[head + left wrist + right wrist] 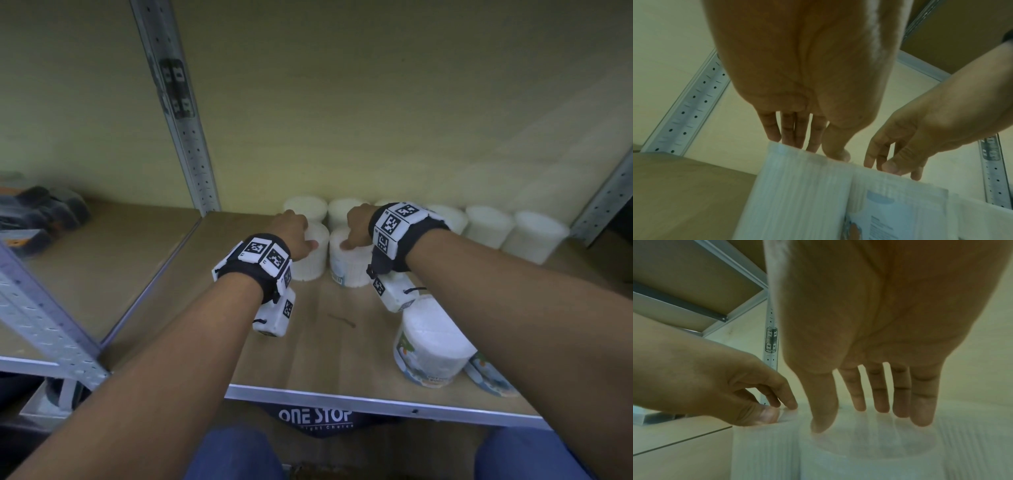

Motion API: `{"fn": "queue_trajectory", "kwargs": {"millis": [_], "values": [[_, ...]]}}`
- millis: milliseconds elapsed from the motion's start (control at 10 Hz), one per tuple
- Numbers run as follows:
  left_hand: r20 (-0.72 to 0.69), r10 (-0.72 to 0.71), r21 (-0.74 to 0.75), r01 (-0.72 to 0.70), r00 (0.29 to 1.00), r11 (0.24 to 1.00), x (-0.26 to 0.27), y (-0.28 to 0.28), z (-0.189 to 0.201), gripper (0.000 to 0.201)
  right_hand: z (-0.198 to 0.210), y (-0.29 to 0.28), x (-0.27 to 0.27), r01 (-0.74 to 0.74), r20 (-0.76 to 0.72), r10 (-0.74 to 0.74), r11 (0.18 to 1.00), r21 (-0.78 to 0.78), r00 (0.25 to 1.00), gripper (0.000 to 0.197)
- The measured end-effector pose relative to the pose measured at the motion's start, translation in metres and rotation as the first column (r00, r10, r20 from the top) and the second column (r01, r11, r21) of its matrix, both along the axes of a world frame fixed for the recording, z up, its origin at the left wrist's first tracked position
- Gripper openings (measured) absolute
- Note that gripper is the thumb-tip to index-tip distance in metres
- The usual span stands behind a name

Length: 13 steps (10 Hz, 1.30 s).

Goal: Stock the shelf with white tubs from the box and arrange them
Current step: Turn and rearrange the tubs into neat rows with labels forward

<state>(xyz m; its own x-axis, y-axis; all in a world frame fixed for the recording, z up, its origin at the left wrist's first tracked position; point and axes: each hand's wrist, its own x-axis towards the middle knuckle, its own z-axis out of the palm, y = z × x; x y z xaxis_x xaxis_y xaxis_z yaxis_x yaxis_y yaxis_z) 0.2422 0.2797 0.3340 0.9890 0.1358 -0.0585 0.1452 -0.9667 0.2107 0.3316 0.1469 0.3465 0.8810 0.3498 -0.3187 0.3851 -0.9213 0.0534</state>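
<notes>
Left tub pinched at rim by left grip, right tub pressed under flat-fingered right grip; judged light, thin-walled: rim hold advised.

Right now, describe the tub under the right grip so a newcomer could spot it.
On the wooden shelf, white tubs line the back wall, and two more stand side by side before the row's left end. It is the right tub of that pair, under the right grip; unlike its plain neighbour, it shows a printed label low on its front.
</notes>
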Motion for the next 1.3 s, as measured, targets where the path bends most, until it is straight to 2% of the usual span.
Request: {"fn": "queue_trajectory", "kwargs": {"millis": [100, 200, 300, 500, 600, 700, 800, 1000, 1100, 1300], "values": [[0.001, -0.002, -0.005, 0.002, 1.0, 1.0, 0.0, 0.001, -0.001, 0.055, -0.027, 0.006, 0.039, 0.013, -0.011, -0.014, 0.997, -0.078, 1.0, 0.049], [-0.001, -0.001, -0.007, 0.001, 1.0, 1.0, 0.001, 0.001, -0.001, 0.055, -0.01, 0.003, 0.015, -0.001, -0.013, 0.001, 0.999, -0.05, 1.0, 0.057], [0.001, 0.0, -0.004, 0.0, 1.0, 1.0, 0.001, 0.001, -0.002, 0.056, 0.016, -0.003, -0.023, -0.014, -0.02, 0.013, 0.999, -0.05, 1.0, 0.056], [0.007, 0.006, -0.001, -0.006, 1.0, 1.0, 0.0, 0.0, -0.002, 0.054, 0.023, -0.011, -0.025, -0.067, -0.065, 0.072, 0.995, 0.077, 0.995, 0.055], [0.0, 0.008, 0.0, -0.008, 1.0, 1.0, 0.0, 0.0, -0.003, 0.054, 0.024, -0.009, -0.026, -0.059, -0.027, 0.062, 0.992, 0.11, 0.998, 0.045], [-0.004, 0.007, 0.001, -0.007, 1.0, 1.0, 0.001, 0.0, -0.003, 0.054, 0.014, -0.007, -0.02, -0.031, 0.036, 0.029, 0.997, 0.068, 0.999, 0.047], [-0.006, 0.007, 0.005, -0.007, 1.0, 1.0, 0.001, 0.0, -0.002, 0.054, 0.008, -0.005, -0.02, 0.009, -0.02, -0.007, 0.994, 0.109, 1.0, 0.066], [0.003, 0.0, 0.013, -0.001, 1.0, 1.0, 0.0, 0.0, -0.003, 0.053, -0.003, -0.006, -0.002, -0.039, 0.046, 0.037, 0.998, 0.051, 0.998, 0.068], [-0.001, -0.001, 0.011, 0.001, 1.0, 1.0, 0.0, 0.0, -0.002, 0.054, 0.011, -0.008, -0.019, -0.049, 0.012, 0.048, 0.997, 0.059, 0.999, 0.056], [0.005, -0.002, 0.012, 0.002, 1.0, 1.0, 0.0, 0.0, -0.002, 0.054, 0.015, -0.016, -0.016, -0.06, -0.023, 0.063, 0.993, 0.103, 0.998, 0.054]]}}
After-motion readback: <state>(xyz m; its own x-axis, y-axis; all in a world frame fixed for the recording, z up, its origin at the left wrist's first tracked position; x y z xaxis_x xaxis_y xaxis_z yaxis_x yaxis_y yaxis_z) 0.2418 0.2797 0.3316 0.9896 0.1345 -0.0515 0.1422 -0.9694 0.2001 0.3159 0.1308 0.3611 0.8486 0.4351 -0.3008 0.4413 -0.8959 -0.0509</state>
